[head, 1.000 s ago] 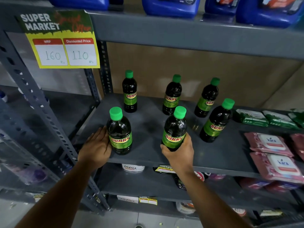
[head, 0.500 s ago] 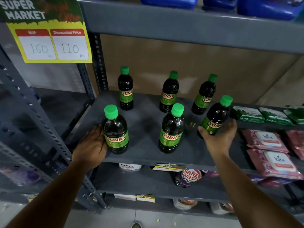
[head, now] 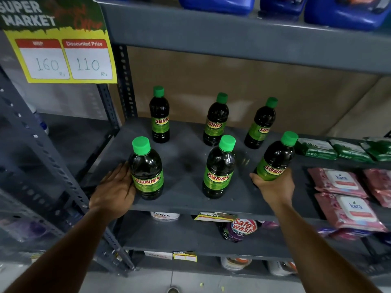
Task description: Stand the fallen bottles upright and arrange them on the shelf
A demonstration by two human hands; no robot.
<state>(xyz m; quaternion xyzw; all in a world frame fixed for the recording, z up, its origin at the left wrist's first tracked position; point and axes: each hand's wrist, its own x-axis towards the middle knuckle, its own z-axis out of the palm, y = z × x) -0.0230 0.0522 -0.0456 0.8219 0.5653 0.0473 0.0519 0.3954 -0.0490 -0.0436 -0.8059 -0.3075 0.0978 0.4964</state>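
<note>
Several dark "Sunny" bottles with green caps stand upright on the grey shelf [head: 186, 166]. Three form a back row: left [head: 159, 117], middle [head: 216, 121], right [head: 261, 124]. In front stand a left bottle [head: 147, 170] and a middle bottle [head: 219, 169]. My right hand [head: 273, 185] grips the base of the front right bottle [head: 276, 158], which leans slightly right. My left hand [head: 115, 187] rests flat with its fingers against the left side of the front left bottle, not wrapped around it.
Pink wipe packs [head: 338, 180] and green packs [head: 315, 148] fill the shelf's right part. A perforated steel upright [head: 127, 81] and a yellow price sign [head: 61, 49] stand at the left. Blue jugs [head: 215, 4] sit on the shelf above; detergent pouches [head: 241, 228] lie below.
My right hand let go of the front middle bottle, moved right and closed on the front right bottle, drawing it forward. My left hand stayed beside the front left bottle.
</note>
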